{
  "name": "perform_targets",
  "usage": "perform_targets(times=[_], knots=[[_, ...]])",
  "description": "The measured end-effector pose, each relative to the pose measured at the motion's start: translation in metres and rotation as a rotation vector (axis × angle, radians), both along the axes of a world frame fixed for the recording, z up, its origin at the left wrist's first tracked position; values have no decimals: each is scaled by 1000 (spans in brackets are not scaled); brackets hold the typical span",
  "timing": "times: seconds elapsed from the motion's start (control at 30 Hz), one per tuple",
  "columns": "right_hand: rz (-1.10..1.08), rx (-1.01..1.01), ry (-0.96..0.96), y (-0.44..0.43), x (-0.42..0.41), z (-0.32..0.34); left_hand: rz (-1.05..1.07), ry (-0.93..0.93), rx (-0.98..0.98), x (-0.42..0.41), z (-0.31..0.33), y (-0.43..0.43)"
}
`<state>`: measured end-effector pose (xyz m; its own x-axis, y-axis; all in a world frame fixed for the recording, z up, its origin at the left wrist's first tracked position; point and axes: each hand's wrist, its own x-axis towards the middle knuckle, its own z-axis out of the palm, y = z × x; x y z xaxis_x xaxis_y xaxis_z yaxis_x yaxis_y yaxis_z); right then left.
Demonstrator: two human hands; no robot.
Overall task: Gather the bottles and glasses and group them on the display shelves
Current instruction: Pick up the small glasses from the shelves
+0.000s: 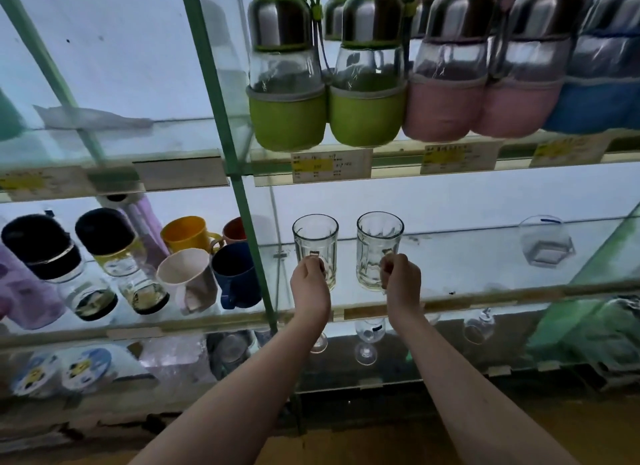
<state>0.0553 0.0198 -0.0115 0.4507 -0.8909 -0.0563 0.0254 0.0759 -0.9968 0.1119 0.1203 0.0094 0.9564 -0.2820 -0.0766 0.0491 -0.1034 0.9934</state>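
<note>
Two clear glass mugs stand upright side by side on the middle glass shelf [485, 267]. My left hand [308, 284] grips the handle of the left mug [315, 239]. My right hand [401, 281] grips the handle of the right mug [379, 243]. Both handles are hidden inside my curled fingers. Further right on the same shelf sits a small clear hexagonal glass [547, 243]. On the shelf above stand bottles with steel caps: two in green sleeves [287, 118], two in pink sleeves [446, 108] and a blue one [599, 101].
A green metal post [242, 205] divides the shelving just left of my left hand. Left of it are plastic cups [188, 277], a dark blue cup [235, 274] and black-capped bottles [41, 246]. Stemmed glasses [369, 340] stand on the shelf below. Price labels [330, 165] line the shelf edges.
</note>
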Motion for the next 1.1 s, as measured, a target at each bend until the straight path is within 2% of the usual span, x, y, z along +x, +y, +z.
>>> perform_targets(times=[0.2, 0.5, 1.1], knots=[[82, 49, -34, -16, 23, -15, 47, 35, -32, 27, -14, -19], [95, 7, -49, -27, 49, -29, 39, -74, -10, 45, -26, -23], [209, -8, -89, -34, 68, -35, 7, -29, -33, 67, -45, -33]])
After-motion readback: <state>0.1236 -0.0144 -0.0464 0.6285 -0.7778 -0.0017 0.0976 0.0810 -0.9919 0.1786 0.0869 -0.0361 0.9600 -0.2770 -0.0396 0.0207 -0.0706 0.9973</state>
